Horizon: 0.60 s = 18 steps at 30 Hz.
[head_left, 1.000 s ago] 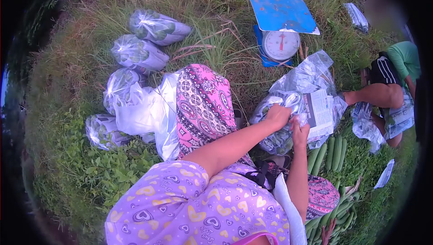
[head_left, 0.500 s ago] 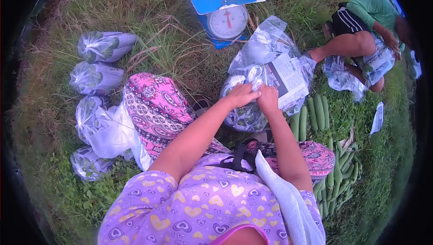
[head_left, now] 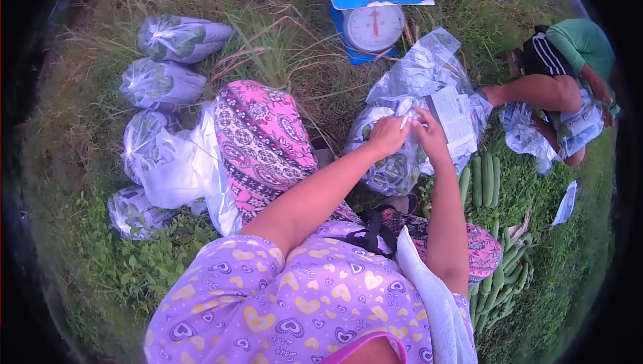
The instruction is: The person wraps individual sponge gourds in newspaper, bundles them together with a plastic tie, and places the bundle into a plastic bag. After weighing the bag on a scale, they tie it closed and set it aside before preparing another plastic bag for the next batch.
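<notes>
Farm field, grass, weighing scale, cucumbers

Grassy ground carries a row of filled plastic bags on the left, a blue dial scale ahead, a clear vegetable bag between, loose green gourds on the right

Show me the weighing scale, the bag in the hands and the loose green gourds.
weighing scale (head_left: pixel 374 27): head view, on its round dial.
bag (head_left: pixel 385 170): head view, on its filled lower part.
green gourds (head_left: pixel 487 180): head view, on one gourd's middle.
</notes>
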Each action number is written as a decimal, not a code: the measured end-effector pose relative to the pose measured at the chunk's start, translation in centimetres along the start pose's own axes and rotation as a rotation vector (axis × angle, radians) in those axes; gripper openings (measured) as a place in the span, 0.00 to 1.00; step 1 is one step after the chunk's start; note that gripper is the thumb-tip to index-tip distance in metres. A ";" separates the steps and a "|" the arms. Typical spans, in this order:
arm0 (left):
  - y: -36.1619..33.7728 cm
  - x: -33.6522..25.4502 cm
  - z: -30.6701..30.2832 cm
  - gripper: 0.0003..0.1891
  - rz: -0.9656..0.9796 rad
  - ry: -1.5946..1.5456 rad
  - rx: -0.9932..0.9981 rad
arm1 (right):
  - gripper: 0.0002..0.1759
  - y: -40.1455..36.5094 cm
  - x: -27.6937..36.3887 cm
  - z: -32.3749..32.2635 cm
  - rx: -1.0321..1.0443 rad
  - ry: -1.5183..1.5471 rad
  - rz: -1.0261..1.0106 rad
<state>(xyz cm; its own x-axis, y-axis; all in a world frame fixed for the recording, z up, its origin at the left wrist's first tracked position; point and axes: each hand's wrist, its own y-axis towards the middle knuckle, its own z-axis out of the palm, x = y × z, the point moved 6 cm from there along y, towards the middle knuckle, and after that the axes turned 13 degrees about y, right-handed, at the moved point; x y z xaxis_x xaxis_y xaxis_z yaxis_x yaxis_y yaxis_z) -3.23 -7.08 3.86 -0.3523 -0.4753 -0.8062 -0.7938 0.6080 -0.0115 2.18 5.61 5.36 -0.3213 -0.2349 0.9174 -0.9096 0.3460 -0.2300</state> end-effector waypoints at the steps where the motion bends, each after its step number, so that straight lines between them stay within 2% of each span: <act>1: 0.2 0.6 0.3 0.23 -0.026 0.002 -0.003 | 0.14 0.4 -0.6 0.3 -0.041 0.106 -0.003; 3: 0.3 1.2 0.9 0.23 -0.039 -0.032 0.023 | 0.05 0.8 -1.1 0.3 0.002 0.234 0.011; 7: 0.7 2.2 2.3 0.27 -0.122 -0.103 -0.047 | 0.07 0.5 -1.5 -1.1 -0.043 0.216 0.034; 10: 1.7 2.8 3.9 0.26 -0.143 -0.116 -0.062 | 0.06 -2.5 3.9 0.4 -0.143 -0.132 -0.317; 13: 1.2 2.0 2.7 0.23 -0.089 -0.234 0.149 | 0.04 -6.3 6.6 3.5 -0.143 -0.311 -0.444; 15: 1.1 2.2 2.5 0.23 -0.128 -0.239 0.160 | 0.10 -6.6 4.8 3.1 -0.149 -0.201 -0.432; 17: 1.5 2.4 2.5 0.23 -0.117 -0.210 0.139 | 0.22 -6.6 6.7 3.3 -0.230 -0.197 -0.497; 18: 1.4 1.8 2.1 0.24 -0.081 -0.250 0.188 | 0.28 -6.0 5.9 3.1 -0.226 -0.190 -0.446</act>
<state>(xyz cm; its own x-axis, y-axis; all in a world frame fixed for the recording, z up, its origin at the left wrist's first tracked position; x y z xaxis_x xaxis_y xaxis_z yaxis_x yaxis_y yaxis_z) -3.93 -5.79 1.12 -0.1407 -0.3697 -0.9184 -0.7006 0.6927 -0.1714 4.94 -0.66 11.10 0.0225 -0.5573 0.8300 -0.8962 0.3567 0.2638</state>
